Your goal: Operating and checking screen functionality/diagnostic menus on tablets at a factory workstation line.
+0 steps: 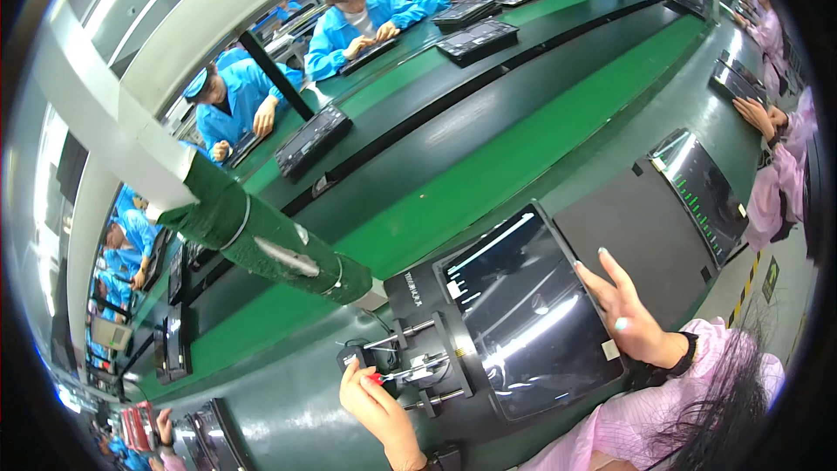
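My left hand (377, 403) is closed on the red-tipped handle (376, 378) of a metal toggle clamp (424, 370). The clamp sits between two guide rods on a black fixture (418, 290). Beside it lies a dark glossy screen panel (523, 318), with a row of small white-green marks along its upper left edge. My right hand (631, 318) rests at the panel's right edge, fingers spread, holding nothing. A pale tab (610, 350) shows at the panel's lower right.
A green-wrapped post (270, 240) rises just left of the fixture. Beyond the bench runs a green and black conveyor (453, 166) carrying black trays (477, 41). To the right lie a flat black board (632, 231) and another glossy panel (697, 192). Co-workers in blue sit opposite; pink sleeves show at right.
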`<state>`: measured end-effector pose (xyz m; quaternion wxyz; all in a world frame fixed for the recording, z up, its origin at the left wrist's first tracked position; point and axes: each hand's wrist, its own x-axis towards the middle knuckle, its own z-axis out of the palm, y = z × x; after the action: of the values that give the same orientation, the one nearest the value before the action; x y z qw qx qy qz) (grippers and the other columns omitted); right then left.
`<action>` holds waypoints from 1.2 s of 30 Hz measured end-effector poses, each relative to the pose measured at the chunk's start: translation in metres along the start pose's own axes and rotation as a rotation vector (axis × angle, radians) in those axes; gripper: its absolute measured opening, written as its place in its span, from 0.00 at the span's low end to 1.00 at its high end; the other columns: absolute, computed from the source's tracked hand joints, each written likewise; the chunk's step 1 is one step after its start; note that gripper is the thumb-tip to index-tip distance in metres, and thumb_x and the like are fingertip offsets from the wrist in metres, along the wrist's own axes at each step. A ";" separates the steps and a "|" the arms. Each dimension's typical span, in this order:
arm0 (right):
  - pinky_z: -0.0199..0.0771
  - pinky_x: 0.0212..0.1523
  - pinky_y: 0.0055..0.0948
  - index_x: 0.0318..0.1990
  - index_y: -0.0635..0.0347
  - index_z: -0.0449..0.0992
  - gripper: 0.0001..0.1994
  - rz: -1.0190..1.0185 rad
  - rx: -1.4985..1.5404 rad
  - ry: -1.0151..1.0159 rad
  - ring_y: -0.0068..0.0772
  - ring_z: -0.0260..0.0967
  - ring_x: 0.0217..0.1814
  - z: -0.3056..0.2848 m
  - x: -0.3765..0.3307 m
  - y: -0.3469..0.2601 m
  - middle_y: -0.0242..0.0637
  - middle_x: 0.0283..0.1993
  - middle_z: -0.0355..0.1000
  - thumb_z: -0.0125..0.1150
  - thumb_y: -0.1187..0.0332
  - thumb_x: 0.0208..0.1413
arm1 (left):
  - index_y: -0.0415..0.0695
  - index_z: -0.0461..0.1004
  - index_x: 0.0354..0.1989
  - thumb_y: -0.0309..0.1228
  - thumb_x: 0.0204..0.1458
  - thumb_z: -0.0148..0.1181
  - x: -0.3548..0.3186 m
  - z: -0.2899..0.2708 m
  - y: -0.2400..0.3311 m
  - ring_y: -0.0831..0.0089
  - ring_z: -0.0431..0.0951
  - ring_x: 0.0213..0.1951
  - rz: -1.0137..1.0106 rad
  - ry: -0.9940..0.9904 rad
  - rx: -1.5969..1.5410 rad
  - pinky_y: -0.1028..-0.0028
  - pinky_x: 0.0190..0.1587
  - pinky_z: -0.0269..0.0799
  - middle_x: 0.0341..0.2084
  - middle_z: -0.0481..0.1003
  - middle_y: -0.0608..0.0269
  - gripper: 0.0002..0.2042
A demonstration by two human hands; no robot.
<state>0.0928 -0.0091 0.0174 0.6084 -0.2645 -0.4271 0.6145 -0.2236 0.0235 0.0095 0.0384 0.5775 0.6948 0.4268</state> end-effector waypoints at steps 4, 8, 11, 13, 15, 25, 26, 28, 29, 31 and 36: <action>0.22 0.68 0.38 0.65 0.54 0.17 0.51 -0.042 -0.128 0.132 0.42 0.24 0.74 0.025 0.005 0.001 0.52 0.71 0.29 0.58 0.68 0.50 | 0.35 0.69 0.35 0.26 0.60 0.39 -0.001 0.000 0.000 0.65 0.67 0.42 -0.006 -0.011 -0.117 0.68 0.46 0.61 0.44 0.68 0.52 0.11; 0.41 0.66 0.30 0.66 0.66 0.38 0.41 0.480 -0.361 0.233 0.37 0.42 0.69 0.029 0.008 -0.020 0.48 0.67 0.44 0.60 0.64 0.53 | 0.37 0.70 0.38 0.29 0.58 0.44 0.001 -0.002 -0.005 0.67 0.69 0.39 -0.013 0.004 -0.117 0.69 0.47 0.63 0.44 0.70 0.56 0.10; 0.51 0.61 0.27 0.63 0.68 0.50 0.35 0.485 -0.396 0.220 0.31 0.52 0.61 0.020 0.002 -0.035 0.45 0.60 0.56 0.60 0.61 0.53 | 0.34 0.69 0.40 0.33 0.62 0.38 0.002 -0.002 -0.011 0.67 0.71 0.36 0.029 -0.051 -0.126 0.72 0.42 0.67 0.33 0.71 0.54 0.15; 0.55 0.59 0.26 0.60 0.69 0.55 0.33 0.402 -0.451 0.200 0.28 0.56 0.57 0.003 0.000 -0.043 0.42 0.56 0.62 0.60 0.59 0.53 | 0.34 0.69 0.40 0.33 0.62 0.38 0.001 -0.002 -0.013 0.67 0.71 0.36 0.008 -0.056 -0.162 0.72 0.42 0.67 0.33 0.71 0.54 0.15; 0.57 0.57 0.26 0.60 0.69 0.56 0.34 0.227 -0.488 0.200 0.26 0.58 0.56 -0.023 -0.006 -0.056 0.38 0.54 0.64 0.59 0.55 0.53 | 0.34 0.68 0.39 0.34 0.62 0.38 -0.001 -0.001 -0.013 0.67 0.70 0.37 -0.040 -0.057 -0.212 0.72 0.43 0.66 0.34 0.70 0.53 0.15; 0.58 0.20 0.11 0.56 0.62 0.64 0.30 0.430 -0.843 0.458 0.13 0.61 0.24 -0.144 -0.036 -0.083 0.25 0.34 0.70 0.41 0.44 0.60 | 0.34 0.68 0.40 0.34 0.63 0.38 -0.002 -0.004 -0.012 0.67 0.69 0.37 -0.041 -0.076 -0.188 0.73 0.44 0.65 0.34 0.69 0.54 0.15; 0.58 0.20 0.11 0.56 0.62 0.64 0.30 0.405 -0.817 0.452 0.13 0.61 0.24 -0.151 -0.035 -0.084 0.25 0.34 0.70 0.41 0.44 0.60 | 0.35 0.68 0.40 0.34 0.63 0.38 -0.003 -0.003 -0.012 0.68 0.69 0.38 -0.034 -0.069 -0.170 0.73 0.44 0.65 0.34 0.70 0.55 0.15; 0.67 0.32 0.17 0.49 0.62 0.71 0.22 0.216 -0.834 0.549 0.17 0.67 0.31 -0.168 -0.031 -0.089 0.30 0.36 0.73 0.42 0.51 0.62 | 0.34 0.68 0.41 0.34 0.63 0.37 -0.003 -0.002 -0.012 0.67 0.69 0.38 -0.043 -0.075 -0.186 0.73 0.44 0.65 0.34 0.70 0.54 0.15; 0.67 0.32 0.18 0.45 0.62 0.72 0.21 0.026 -0.918 0.660 0.16 0.67 0.31 -0.180 -0.031 -0.099 0.32 0.35 0.73 0.40 0.53 0.63 | 0.34 0.67 0.41 0.35 0.63 0.37 -0.003 -0.002 -0.012 0.67 0.69 0.38 -0.039 -0.068 -0.195 0.72 0.44 0.65 0.34 0.70 0.55 0.16; 0.69 0.33 0.23 0.40 0.64 0.72 0.21 -0.214 -1.043 0.813 0.23 0.69 0.33 -0.209 -0.033 -0.131 0.38 0.35 0.74 0.37 0.56 0.64 | 0.34 0.67 0.41 0.35 0.63 0.36 -0.003 -0.003 -0.011 0.67 0.69 0.38 -0.036 -0.066 -0.177 0.72 0.45 0.65 0.34 0.70 0.55 0.16; 0.67 0.43 0.36 0.40 0.70 0.69 0.24 -0.089 -1.694 0.975 0.51 0.70 0.42 -0.267 -0.047 -0.169 0.54 0.38 0.72 0.36 0.53 0.63 | 0.34 0.67 0.41 0.35 0.63 0.37 -0.001 -0.004 -0.005 0.65 0.70 0.38 -0.030 -0.065 -0.173 0.71 0.44 0.65 0.35 0.70 0.53 0.16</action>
<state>0.4121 -0.0187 0.0190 0.3497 -0.8224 -0.4384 -0.0958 -0.2297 0.0205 0.0083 0.1171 0.5752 0.6623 0.4656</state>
